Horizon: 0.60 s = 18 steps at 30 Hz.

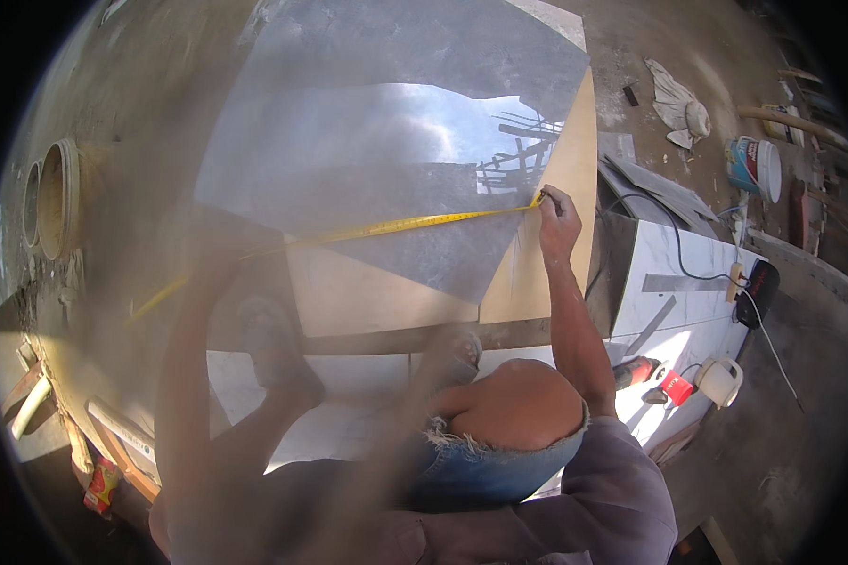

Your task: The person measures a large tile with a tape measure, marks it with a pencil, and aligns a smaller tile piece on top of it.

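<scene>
A yellow tape measure (415,221) stretches across a large glossy grey tile (386,122), which lies askew over pale beige boards or tiles (382,292). My right hand (558,217) is closed on the tape's end at the grey tile's right edge. My left hand (217,264) is beside the tape left of the tile, behind a hazy blur that hides its fingers; the tape continues past it toward the lower left. My knee (509,400) and feet are below the tiles.
White marbled tiles (678,254), a cable, a red-and-black tool (631,372) and a pale jug (716,381) lie at the right. Behind them are stacked offcuts (650,184), a cloth (674,99) and a bucket (754,168). Large round containers (57,198) and wood pieces stand at the left.
</scene>
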### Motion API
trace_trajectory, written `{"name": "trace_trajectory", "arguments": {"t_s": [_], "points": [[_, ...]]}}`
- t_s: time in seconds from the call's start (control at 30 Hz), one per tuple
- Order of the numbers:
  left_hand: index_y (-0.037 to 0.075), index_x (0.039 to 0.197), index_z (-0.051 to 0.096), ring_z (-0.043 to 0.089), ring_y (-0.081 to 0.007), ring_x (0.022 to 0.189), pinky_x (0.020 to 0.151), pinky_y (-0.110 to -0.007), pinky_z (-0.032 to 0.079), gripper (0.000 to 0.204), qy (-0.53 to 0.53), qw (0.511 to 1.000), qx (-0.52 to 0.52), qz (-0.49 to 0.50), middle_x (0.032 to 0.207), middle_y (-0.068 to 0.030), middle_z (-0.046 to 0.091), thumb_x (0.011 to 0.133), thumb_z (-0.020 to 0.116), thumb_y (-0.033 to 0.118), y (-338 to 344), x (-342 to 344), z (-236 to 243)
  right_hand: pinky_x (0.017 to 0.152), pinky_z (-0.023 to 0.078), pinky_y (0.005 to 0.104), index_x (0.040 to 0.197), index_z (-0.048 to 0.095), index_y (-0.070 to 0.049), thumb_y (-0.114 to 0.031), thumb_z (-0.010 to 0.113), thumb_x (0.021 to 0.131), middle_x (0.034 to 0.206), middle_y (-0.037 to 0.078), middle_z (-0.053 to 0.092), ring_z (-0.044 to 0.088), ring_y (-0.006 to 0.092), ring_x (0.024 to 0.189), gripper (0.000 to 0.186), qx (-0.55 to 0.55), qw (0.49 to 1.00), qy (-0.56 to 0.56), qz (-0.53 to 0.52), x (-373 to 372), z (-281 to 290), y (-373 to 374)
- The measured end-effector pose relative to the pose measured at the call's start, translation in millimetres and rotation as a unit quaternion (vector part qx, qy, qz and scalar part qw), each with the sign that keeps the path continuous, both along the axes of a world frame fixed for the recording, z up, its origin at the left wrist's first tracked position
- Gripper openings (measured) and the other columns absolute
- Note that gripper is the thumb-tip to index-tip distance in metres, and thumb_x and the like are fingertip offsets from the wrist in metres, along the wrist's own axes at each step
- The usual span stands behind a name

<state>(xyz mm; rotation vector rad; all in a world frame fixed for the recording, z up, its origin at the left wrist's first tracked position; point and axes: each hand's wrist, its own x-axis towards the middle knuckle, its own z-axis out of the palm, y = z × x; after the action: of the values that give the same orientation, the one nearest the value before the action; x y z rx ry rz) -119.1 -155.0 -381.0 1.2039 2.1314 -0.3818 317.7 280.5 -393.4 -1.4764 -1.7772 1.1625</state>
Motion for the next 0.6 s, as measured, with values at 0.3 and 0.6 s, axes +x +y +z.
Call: {"name": "trace_trajectory", "arguments": {"t_s": [0.3, 0.6], "points": [[0.01, 0.117, 0.06, 0.062, -0.0373, 0.095, 0.083, -0.044, 0.048, 0.037, -0.244, 0.957, 0.007, 0.153, 0.1, -0.0181, 0.066, 0.082, 0.056, 0.019, 58, 116, 106, 0.081, 0.047, 0.0248, 0.105, 0.065, 0.002, -0.005, 0.056, 0.089, 0.096, 0.007, 0.066, 0.06, 0.0112, 0.087, 0.019, -0.045, 0.989, 0.1, 0.094, -65, 17, -16], [0.007, 0.114, 0.06, 0.052, -0.0106, 0.06, 0.059, -0.025, 0.043, 0.047, -0.555, 0.715, 0.132, 0.403, 0.084, -0.0046, 0.063, 0.09, 0.055, 0.048, 191, 265, 61, 0.082, 0.047, 0.024, 0.104, 0.063, 0.003, -0.003, 0.057, 0.089, 0.098, 0.007, 0.066, 0.062, 0.0114, 0.091, 0.017, -0.068, 0.981, 0.149, 0.109, -53, 28, -85]]}}
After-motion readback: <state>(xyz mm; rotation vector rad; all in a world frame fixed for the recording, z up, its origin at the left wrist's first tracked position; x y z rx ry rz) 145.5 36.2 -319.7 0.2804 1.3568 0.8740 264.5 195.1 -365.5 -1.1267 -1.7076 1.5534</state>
